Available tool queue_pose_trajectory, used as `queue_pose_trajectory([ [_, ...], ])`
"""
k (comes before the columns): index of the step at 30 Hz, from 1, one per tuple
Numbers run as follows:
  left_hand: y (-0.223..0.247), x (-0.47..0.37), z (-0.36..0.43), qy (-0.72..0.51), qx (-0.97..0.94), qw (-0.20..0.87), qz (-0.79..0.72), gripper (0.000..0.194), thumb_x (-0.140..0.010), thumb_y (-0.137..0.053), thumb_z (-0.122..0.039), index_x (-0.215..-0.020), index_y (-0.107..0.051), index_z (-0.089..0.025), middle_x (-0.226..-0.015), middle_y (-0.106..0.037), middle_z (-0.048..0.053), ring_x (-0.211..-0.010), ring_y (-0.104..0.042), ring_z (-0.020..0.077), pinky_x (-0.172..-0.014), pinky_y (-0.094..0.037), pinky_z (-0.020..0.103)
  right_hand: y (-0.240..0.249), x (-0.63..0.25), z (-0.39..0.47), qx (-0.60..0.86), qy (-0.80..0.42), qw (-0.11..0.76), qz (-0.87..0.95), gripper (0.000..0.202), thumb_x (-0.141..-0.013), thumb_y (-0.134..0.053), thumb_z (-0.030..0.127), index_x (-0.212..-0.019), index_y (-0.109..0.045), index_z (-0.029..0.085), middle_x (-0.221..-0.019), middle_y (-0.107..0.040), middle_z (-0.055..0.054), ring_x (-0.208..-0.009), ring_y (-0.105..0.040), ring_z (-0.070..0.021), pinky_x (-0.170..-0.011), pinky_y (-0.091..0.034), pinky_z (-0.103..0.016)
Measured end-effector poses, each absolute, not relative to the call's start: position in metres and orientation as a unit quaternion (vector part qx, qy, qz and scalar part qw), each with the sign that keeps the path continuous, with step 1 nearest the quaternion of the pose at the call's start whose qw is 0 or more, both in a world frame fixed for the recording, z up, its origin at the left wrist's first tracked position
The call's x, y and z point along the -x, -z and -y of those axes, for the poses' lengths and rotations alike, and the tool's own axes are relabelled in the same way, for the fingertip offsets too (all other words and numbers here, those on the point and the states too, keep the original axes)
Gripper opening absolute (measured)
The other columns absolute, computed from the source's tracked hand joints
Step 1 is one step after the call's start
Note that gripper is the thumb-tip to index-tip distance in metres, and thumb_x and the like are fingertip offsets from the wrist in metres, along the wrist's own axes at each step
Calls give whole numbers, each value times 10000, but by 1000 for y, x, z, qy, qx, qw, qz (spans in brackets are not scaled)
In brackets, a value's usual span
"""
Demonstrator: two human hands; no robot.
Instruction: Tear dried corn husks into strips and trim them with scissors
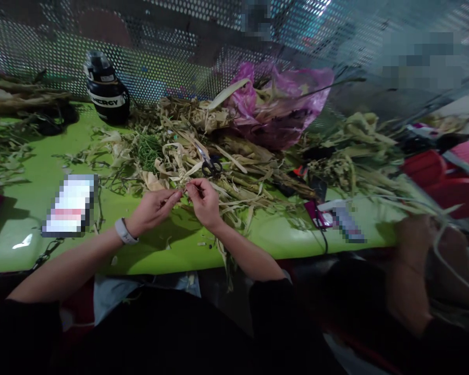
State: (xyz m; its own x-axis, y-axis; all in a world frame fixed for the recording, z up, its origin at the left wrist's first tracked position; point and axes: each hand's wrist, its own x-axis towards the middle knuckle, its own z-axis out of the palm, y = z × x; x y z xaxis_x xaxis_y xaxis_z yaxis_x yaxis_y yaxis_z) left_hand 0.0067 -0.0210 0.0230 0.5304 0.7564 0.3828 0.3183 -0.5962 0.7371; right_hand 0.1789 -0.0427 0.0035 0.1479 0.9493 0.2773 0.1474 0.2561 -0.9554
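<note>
Between the person's 2 forearms (244, 245) there's room over the green bench's (152, 258) near edge; farther in, black-handled scissors (214, 166), dried husks (175, 151) and a pink plastic bag (281, 117) bar the way.

You have two hands, one left hand (154, 211) and one right hand (206, 203), above one green table (266, 240). One wristband (125, 230) sits behind your left fingers. Just beyond your fingers lies one pair of scissors (211, 165). Farther off are one black bottle (107, 104), to their left, and one pink bag (293, 112), to their right. Two phones, both blurred: one left of your fingers (175, 197), one well to their right. Dried leaves (254, 151) beyond your fingers are too many to count.
</note>
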Motion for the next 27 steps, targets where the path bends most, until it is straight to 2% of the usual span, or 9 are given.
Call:
queue_pose_trajectory([
  [3, -12, -18, 23, -394, -715, 488, -309, 350, -946, -485, -438, -1072, -686, -181, -1000, -713, 75, -918, -653, 183, -795, -541, 285, -2, -171, 47, 491, -364, 576, 543, 319, -853, -594, 512, -929, -573, 203, -888, -629, -29, -729, -578, -122, -637, -491, -250],
  [6, -5, -25, 27, -423, -620, 591, -295, 371, -926, -510, -468, -1080, -686, -180, -1034, -693, 70, -948, -635, 175, -848, -551, 307, -2, -165, 50, 472, -421, 584, 509, 366, -812, -621, 552, -924, -561, 209, -895, -630, -29, -704, -577, -120, -593, -499, -244],
  [10, -6, -25, 32, -457, -592, 591, -303, 284, -891, -595, -418, -942, -706, -162, -884, -679, 45, -794, -601, 134, -770, -537, 271, -2, -162, 49, 430, -510, 581, 466, 399, -761, -674, 572, -850, -533, 210, -728, -569, 27, -547, -497, -78, -534, -481, -233],
  [13, -9, -22, 32, -473, -588, 579, -307, 236, -864, -642, -387, -842, -711, -162, -791, -665, 18, -715, -577, 118, -704, -518, 253, -2, -162, 46, 418, -546, 570, 450, 424, -719, -714, 576, -788, -512, 210, -702, -548, 43, -504, -467, -60, -492, -454, -219],
  [20, -4, -21, 27, -480, -564, 588, -325, 231, -852, -662, -393, -845, -714, -168, -748, -657, 27, -690, -585, 130, -678, -537, 276, -2, -164, 43, 418, -594, 526, 443, 443, -690, -733, 595, -784, -543, 206, -617, -585, 54, -443, -460, -58, -441, -416, -208],
  [24, -1, -22, 25, -469, -526, 640, -305, 228, -861, -642, -417, -861, -668, -190, -706, -628, 4, -595, -572, 114, -577, -538, 269, -1, -163, 42, 411, -600, 495, 476, 440, -731, -681, 620, -813, -590, 197, -596, -603, 40, -439, -488, -73, -429, -409, -214],
  [27, -1, -21, 22, -466, -497, 669, -295, 243, -860, -640, -432, -907, -644, -193, -808, -672, 22, -611, -604, 107, -575, -551, 260, -1, -167, 42, 418, -607, 454, 501, 441, -753, -652, 615, -736, -601, 177, -564, -606, 24, -414, -476, -73, -408, -374, -214],
])
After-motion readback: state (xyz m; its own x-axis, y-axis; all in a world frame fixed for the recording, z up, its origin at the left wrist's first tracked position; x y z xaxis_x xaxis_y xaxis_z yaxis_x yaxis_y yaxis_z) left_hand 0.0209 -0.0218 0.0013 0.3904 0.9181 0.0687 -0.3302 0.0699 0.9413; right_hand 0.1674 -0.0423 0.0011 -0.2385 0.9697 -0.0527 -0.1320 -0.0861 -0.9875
